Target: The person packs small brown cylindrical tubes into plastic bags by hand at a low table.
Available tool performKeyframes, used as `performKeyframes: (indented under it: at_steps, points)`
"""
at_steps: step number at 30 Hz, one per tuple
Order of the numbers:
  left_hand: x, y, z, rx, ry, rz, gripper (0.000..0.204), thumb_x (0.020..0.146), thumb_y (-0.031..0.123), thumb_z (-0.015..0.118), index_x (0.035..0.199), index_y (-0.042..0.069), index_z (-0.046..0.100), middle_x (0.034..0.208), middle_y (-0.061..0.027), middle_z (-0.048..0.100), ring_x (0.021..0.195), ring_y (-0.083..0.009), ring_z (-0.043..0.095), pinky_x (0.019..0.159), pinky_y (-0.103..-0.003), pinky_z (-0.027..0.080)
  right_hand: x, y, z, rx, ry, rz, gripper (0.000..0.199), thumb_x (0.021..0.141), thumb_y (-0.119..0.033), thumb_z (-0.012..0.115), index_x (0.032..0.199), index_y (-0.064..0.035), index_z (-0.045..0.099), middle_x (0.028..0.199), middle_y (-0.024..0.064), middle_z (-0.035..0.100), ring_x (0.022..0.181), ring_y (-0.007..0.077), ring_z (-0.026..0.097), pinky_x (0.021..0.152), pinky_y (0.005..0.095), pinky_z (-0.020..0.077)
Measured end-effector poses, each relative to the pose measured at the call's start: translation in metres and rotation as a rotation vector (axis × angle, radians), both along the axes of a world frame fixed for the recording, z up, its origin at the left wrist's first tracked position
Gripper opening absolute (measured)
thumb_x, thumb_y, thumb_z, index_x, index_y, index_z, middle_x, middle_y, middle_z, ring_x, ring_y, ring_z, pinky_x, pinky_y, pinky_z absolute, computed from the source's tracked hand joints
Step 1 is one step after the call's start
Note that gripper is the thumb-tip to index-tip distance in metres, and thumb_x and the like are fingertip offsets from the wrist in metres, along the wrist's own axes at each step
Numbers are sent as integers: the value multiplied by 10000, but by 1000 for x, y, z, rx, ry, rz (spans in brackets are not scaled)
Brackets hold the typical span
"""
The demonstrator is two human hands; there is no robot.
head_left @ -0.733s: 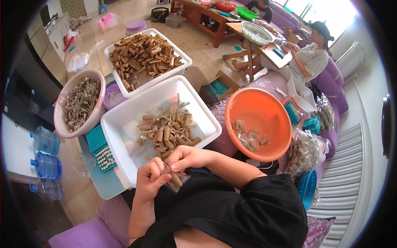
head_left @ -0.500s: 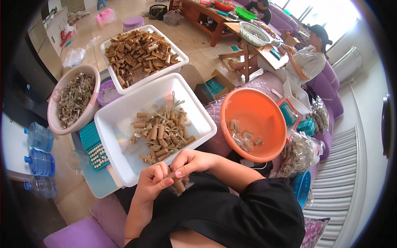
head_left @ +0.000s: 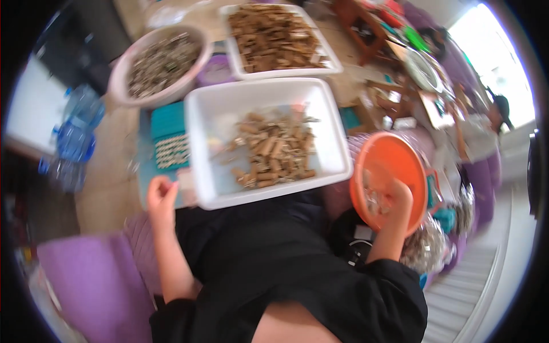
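My left hand (head_left: 162,194) is at the near left corner of the white tub (head_left: 200,171), beside a pale flat stack (head_left: 186,187). Its fingertips are drawn together; blur hides what they hold, if anything. My right hand (head_left: 400,195) reaches down into the orange basin (head_left: 390,143), over small clear-wrapped pieces (head_left: 372,197). Its fingers are hidden and smeared. Inside the white tub lies a heap of small brown cardboard tubes (head_left: 274,150), some with string.
Behind the tub stand a pink basin (head_left: 119,86) of wrapped bits and a white tray (head_left: 337,67) of brown pieces. A teal box with white pellets (head_left: 171,153) sits left of the tub, near blue water bottles (head_left: 74,143). Another person (head_left: 480,134) sits at far right.
My hands have parted: the left moved left beside the tub, the right went into the orange basin. The brown tube and clear wrapper are no longer seen in my hands. The view has shifted.
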State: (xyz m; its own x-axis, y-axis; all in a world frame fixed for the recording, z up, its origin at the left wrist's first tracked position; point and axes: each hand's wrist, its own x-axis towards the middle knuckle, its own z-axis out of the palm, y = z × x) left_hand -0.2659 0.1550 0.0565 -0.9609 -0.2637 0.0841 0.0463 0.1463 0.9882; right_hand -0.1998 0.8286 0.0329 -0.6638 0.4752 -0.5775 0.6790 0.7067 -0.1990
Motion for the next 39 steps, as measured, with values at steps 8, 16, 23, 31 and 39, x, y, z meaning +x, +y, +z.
performKeyframes:
  at_steps: [8, 16, 23, 31, 39]
  points:
    - [1, 5, -61, -733, 88, 34, 139, 706, 110, 675, 808, 46, 606, 818, -103, 586, 791, -295, 553, 711, -380, 441, -32, -52, 54, -19, 465, 137, 202, 866, -211, 568, 896, -15, 606, 675, 41, 587, 556, 120, 543, 520, 258, 440]
    - [6, 13, -69, -885, 200, 80, 124, 703, 122, 679, 789, 74, 603, 832, -48, 575, 789, -278, 547, 697, -396, 427, -71, -170, 124, -338, 804, 244, 172, 883, -128, 550, 937, 26, 604, 772, 24, 579, 718, 82, 525, 663, 228, 432]
    - [18, 28, -14, -434, 292, 313, 133, 731, 6, 671, 815, 51, 579, 904, -93, 587, 865, -221, 566, 720, -308, 438, -96, -236, 124, -587, 959, 287, 112, 888, -46, 516, 920, 26, 596, 790, 15, 574, 713, 78, 513, 659, 206, 419]
    - [-3, 92, 53, -634, 709, 9, 190, 690, 18, 725, 839, 36, 609, 954, -107, 578, 826, -244, 582, 698, -332, 472, -109, -354, 127, -1163, 589, 517, 287, 841, -129, 574, 1083, 23, 556, 851, 61, 617, 752, 118, 593, 695, 246, 490]
    - [-20, 116, 55, 299, 75, -272, 240, 766, -14, 676, 993, -5, 597, 1046, -77, 546, 779, -130, 597, 681, -245, 487, -130, -379, 121, -952, 582, 564, 95, 822, -77, 637, 877, 1, 636, 759, -2, 608, 725, 33, 531, 640, 206, 452]
